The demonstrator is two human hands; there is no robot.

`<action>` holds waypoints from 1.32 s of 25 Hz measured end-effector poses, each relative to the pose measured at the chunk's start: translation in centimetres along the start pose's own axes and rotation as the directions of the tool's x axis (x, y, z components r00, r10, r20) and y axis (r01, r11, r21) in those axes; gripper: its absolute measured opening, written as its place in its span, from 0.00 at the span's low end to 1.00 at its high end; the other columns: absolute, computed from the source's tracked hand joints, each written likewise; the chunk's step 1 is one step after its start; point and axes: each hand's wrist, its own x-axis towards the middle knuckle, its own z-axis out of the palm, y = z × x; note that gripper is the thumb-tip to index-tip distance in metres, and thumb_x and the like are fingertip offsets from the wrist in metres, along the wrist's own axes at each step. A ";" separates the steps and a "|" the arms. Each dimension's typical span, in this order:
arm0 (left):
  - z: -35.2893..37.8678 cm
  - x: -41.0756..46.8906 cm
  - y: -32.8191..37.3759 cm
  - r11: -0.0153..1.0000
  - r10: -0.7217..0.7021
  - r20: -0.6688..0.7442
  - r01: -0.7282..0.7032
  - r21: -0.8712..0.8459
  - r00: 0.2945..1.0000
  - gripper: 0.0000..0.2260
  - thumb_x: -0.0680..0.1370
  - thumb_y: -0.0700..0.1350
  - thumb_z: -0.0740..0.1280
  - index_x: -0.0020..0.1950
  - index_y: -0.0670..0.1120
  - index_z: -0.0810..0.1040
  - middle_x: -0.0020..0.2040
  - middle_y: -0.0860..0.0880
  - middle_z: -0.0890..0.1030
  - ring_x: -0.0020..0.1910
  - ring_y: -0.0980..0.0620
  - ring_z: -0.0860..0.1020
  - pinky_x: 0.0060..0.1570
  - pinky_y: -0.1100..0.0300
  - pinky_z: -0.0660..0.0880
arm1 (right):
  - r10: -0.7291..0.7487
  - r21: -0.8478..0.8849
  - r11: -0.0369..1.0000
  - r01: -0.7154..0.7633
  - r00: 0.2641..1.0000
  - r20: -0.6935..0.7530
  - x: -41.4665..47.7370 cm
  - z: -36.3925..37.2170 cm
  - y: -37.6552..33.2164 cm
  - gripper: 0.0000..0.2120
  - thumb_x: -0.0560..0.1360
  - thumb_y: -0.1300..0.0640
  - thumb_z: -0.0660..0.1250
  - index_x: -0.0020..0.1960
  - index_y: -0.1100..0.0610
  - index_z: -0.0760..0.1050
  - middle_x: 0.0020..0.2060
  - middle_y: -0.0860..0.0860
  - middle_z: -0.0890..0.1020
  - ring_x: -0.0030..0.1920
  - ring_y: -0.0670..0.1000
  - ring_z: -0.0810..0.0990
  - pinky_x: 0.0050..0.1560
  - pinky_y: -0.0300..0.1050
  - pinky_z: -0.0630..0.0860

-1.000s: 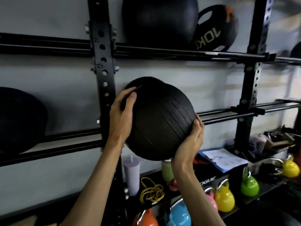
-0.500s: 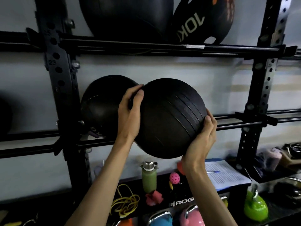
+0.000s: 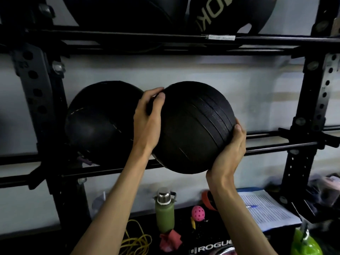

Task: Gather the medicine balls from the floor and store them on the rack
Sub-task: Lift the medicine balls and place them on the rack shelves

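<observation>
Little had changed from half a second earlier: the left hand (image 3: 147, 122) and right hand (image 3: 228, 155) still clasped the ribbed medicine ball (image 3: 193, 129) from either side, fingers curled around it. It hung in front of the rack (image 3: 276, 148), at the middle rails, just beside a second black ball (image 3: 99, 122) resting there.

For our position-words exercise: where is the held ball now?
Mid-frame in the head view, the held ball sits between the left hand and right hand at the middle rails, just right of another black ball.
</observation>
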 end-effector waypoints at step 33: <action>10.8 4.4 -13.1 0.720 0.167 -0.063 -0.078 0.690 0.984 0.21 0.82 0.53 0.55 0.67 0.47 0.78 0.65 0.49 0.79 0.66 0.52 0.75 0.69 0.53 0.70 | 0.195 -0.438 0.899 -0.004 0.898 0.394 16.5 -1.8 13.3 0.24 0.85 0.46 0.51 0.76 0.56 0.65 0.71 0.54 0.72 0.71 0.52 0.70 0.72 0.48 0.67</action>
